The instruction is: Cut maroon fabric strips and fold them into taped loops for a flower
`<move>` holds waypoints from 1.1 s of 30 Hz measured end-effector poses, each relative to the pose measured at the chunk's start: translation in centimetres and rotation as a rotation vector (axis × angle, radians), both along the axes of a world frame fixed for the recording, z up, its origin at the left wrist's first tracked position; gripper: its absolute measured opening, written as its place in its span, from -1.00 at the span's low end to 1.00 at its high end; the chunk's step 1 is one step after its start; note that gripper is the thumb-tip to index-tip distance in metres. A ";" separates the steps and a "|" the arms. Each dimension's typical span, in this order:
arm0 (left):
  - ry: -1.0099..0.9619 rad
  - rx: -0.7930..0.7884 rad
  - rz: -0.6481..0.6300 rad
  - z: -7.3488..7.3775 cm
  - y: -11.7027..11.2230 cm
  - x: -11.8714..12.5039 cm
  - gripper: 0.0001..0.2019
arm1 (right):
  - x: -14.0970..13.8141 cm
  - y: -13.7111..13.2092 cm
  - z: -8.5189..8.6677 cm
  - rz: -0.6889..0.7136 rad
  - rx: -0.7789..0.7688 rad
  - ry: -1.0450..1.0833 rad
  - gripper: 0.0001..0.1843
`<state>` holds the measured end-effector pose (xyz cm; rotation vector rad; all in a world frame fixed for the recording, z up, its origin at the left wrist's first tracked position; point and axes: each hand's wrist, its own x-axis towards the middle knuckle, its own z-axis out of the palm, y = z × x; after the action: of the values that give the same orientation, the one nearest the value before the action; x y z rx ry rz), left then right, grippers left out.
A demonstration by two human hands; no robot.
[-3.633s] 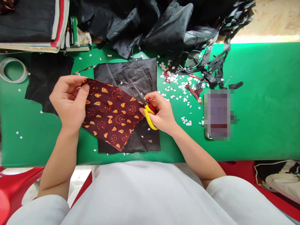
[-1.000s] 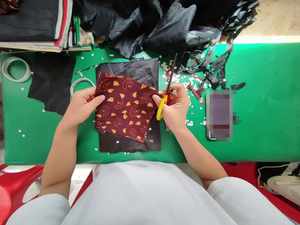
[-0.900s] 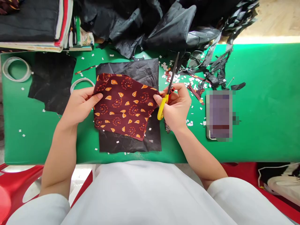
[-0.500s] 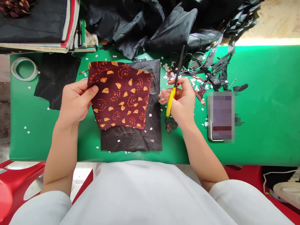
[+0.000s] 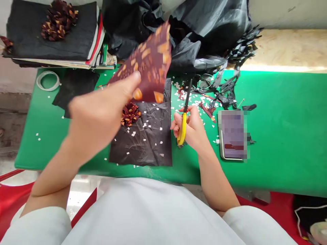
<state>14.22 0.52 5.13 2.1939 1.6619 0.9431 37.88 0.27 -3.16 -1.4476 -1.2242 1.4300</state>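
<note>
My left hand (image 5: 102, 105), blurred, is closed on a maroon patterned sheet (image 5: 150, 64), pinched under the thumb. The sheet is raised and tilted, and I cannot tell whether it is cloth or paper. Beneath it a creased black sheet (image 5: 143, 149) lies flat on the green table, with a small heap of maroon scraps (image 5: 131, 114) partly behind my hand. My right hand (image 5: 191, 129) grips scissors (image 5: 184, 119) with yellow handles, black blades pointing away from me, at the black sheet's right edge.
White bits and black strips (image 5: 227, 90) litter the table (image 5: 281, 143) behind the scissors. A phone (image 5: 232, 136) lies right. Tape (image 5: 48, 81) and another black piece (image 5: 76, 86) lie left. Books (image 5: 61, 63) bearing maroon scraps (image 5: 60, 20) and black plastic (image 5: 204, 20) are at the back.
My left hand has lifted and tilted the patterned sheet up and away, uncovering the maroon scraps on the black sheet. The right hand keeps the scissors. The view has shifted.
</note>
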 end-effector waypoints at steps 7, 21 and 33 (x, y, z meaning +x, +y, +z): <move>0.608 -0.056 -0.194 -6.7 -6.3 5.4 -0.54 | -2.8 -5.2 -0.8 0.028 -0.322 0.397 -0.55; 0.344 0.193 -0.186 -8.7 -11.7 3.8 -0.75 | -4.8 -7.3 -1.4 -0.162 -0.162 0.330 -0.57; -1.498 -1.288 -0.323 -9.9 -11.3 4.7 -0.64 | -6.4 -8.9 -0.5 -0.217 -0.202 0.365 -0.51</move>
<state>18.92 -10.78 -4.79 0.4509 0.6399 0.6744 31.44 -8.64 -3.68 -1.3263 -0.6929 1.6119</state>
